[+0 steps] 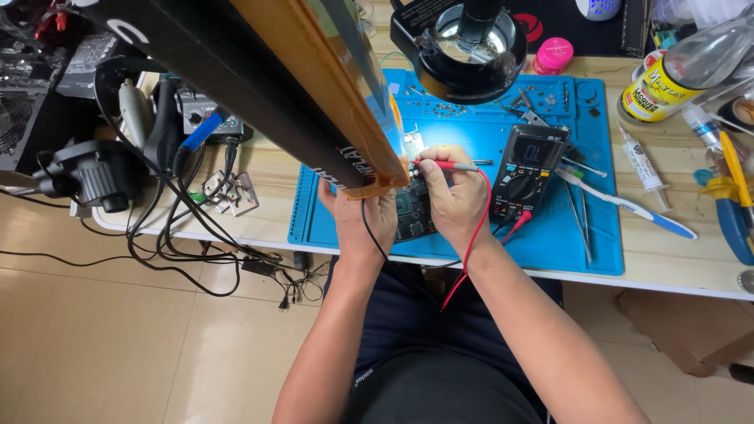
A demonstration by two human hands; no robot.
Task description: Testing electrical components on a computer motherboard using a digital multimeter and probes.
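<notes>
My right hand (454,195) grips a red multimeter probe (444,166), its tip pointing left onto a dark circuit board (414,210) lying on a blue work mat (550,235). My left hand (366,210) rests at the board's left side; a black lead (373,234) runs under it, but a large black and orange object partly hides the fingers. A black multimeter (528,171) with a small display sits just right of my right hand, red leads trailing to it.
A ring-lit magnifier (463,43) hangs over the mat's far edge. Tweezers, a toothbrush (628,206), a syringe (646,165), a yellow can (656,90), a pink jar (553,55) lie right. A soldering station (200,118) and cables crowd the left.
</notes>
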